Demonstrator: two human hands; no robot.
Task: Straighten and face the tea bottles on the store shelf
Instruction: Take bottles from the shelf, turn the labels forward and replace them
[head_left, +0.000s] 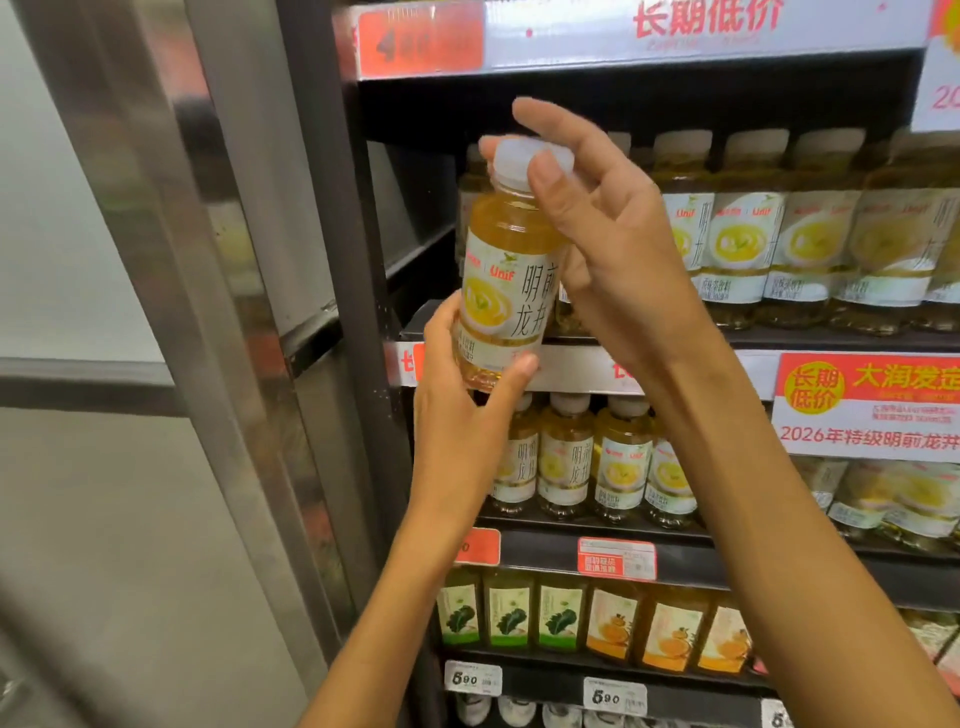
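Note:
I hold one tea bottle (506, 275) in front of the shelf, off its row, upright with a slight tilt. It has amber liquid, a white cap and a white label with a yellow cup picture facing me. My left hand (467, 400) wraps its base from below. My right hand (608, 228) pinches the white cap from the right, thumb in front. A row of the same tea bottles (779, 234) stands on the upper shelf (831, 340) behind my hands. More of them (592, 462) line the shelf below.
Green-labelled and orange-labelled juice bottles (592, 618) fill a lower shelf with price tags (615, 558) on the shelf edges. A red and white promotion sign (867, 405) hangs at the right. A dark shelf upright (337, 260) and a metal door frame (171, 208) stand to the left.

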